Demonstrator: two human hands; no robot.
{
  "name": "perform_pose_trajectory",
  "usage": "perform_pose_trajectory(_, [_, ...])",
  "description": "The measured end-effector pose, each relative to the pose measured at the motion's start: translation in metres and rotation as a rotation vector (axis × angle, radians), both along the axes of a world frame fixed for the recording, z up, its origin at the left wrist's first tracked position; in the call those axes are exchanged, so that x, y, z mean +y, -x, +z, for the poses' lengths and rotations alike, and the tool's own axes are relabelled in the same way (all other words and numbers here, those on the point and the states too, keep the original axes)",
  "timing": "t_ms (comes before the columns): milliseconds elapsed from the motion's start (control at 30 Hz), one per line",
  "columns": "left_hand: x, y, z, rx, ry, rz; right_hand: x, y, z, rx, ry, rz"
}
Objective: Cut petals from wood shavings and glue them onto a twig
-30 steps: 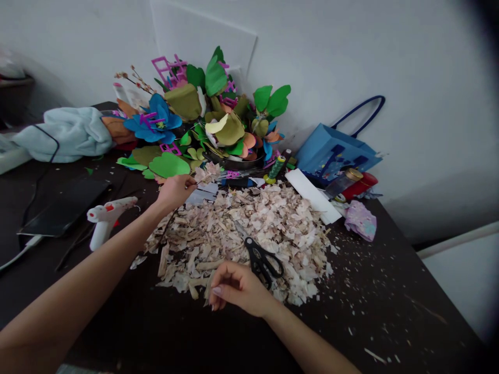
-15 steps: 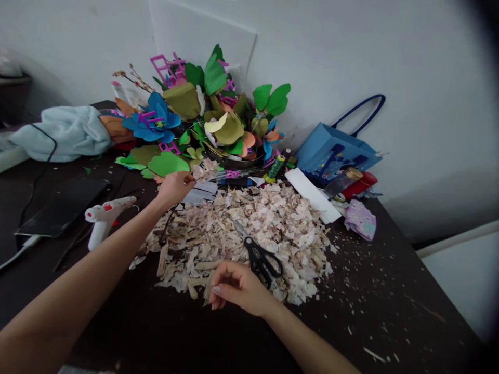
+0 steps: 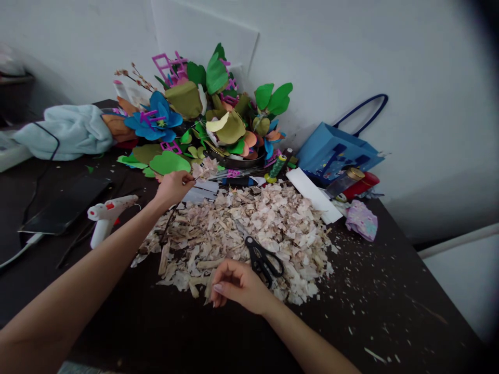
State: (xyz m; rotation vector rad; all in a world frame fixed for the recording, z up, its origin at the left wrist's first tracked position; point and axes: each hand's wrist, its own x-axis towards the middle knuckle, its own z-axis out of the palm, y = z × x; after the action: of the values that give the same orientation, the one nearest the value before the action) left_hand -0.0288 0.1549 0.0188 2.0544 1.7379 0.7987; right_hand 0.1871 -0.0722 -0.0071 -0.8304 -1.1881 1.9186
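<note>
Head view: outstretched left hand [image 3: 174, 188] pinches a petalled twig [image 3: 205, 169]; right hand [image 3: 238, 283] half-curled, grip unclear.

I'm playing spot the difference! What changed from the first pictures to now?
Only a little: the left hand and the pale sprig it pinches have edged slightly left, toward the big green leaf. Nothing was visibly picked up or let go. The right hand, the scissors on the scraps and the glue gun stayed put.
</note>
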Motion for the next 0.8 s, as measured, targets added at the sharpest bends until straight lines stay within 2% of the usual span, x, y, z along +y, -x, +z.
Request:
perform_pose_trajectory(267, [0.0045,0.0017,-0.0019,0.017,0.015,0.021,-0.0005,0.0001,0.0013,0.001,-0.016,-0.002])
perform_pose_trajectory(800, [-0.0028,0.0026,0.0006,0.050,0.046,-0.011,0.0006,-0.0003,-0.0003,-0.039,0.006,-0.004])
